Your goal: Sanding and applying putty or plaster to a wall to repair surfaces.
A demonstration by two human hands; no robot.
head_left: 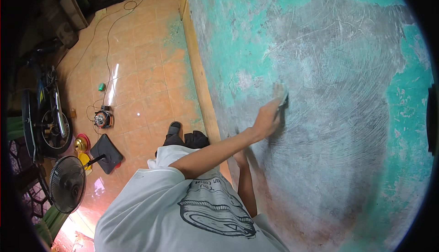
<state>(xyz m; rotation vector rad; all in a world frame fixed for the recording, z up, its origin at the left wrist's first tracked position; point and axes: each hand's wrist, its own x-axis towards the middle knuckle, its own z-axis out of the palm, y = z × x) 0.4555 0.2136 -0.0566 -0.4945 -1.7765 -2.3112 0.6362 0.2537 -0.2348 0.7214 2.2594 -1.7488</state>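
Left hand (266, 120) grips a pale pad (282, 94) at the wall (334, 92), right hand (240, 159) state indeterminable; the wall's middle appears mostly stripped to grey, turquoise paint (404, 103) remaining above and at right.

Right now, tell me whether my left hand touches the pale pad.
Touching: the head view shows your left hand meeting the pale pad without any gap.

Left arm (219, 150) outstretched across front, fingers (277, 102) curled; right hand (240, 157) lower.
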